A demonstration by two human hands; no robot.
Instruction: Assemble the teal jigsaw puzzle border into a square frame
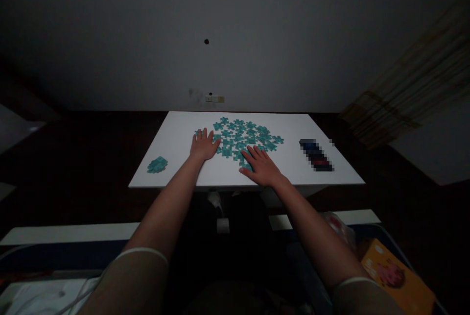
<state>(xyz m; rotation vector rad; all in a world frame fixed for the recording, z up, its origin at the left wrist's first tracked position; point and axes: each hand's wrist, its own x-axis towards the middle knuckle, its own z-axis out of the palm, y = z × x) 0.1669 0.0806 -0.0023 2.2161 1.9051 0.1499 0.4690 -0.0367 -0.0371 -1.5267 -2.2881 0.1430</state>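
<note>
Teal jigsaw puzzle pieces (238, 133) lie spread in a loose patch on a white table (179, 168), some overlapping. My left hand (204, 146) rests palm down at the patch's left edge, fingers spread, touching or covering a few pieces. At the near right edge of the patch, my right hand (261, 165) lies flat with its fingers apart, over or against some pieces. What is under both palms is hidden. A small heaped stack of teal puzzle pieces (157, 164) sits apart, near the table's left front corner.
A dark pixelated object (316, 155) lies on the table's right side. An orange box (398, 276) and a clear plastic bag (340, 229) are beside my right arm. A grey wall (275, 50) with a socket (215, 99) stands behind the table.
</note>
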